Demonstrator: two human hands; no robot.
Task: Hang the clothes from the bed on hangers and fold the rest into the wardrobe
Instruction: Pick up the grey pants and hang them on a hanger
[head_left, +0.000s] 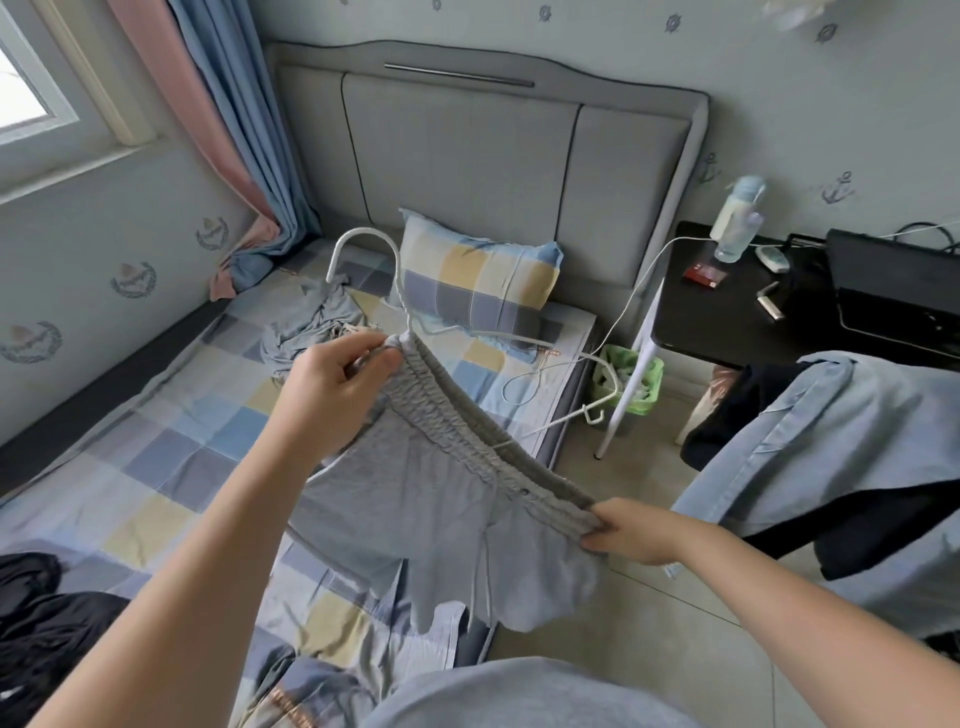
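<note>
Grey shorts (436, 499) with an elastic waistband and drawstrings hang above the edge of the bed (171, 395). My left hand (337, 384) pinches one end of the waistband together with a white hanger (400, 296), whose hook points up and left. My right hand (634, 530) grips the other end of the waistband. The hanger's right arm sticks out past the band towards the floor. A crumpled grey garment (306, 327) lies on the checked sheet behind my left hand. Dark clothes (47, 634) lie at the bed's near left.
A checked pillow (478, 280) leans on the grey headboard. A black side table (753, 301) holds a bottle, a red box and a laptop. A green bin (634, 384) stands under it. A chair (852, 447) on the right carries blue and black clothes.
</note>
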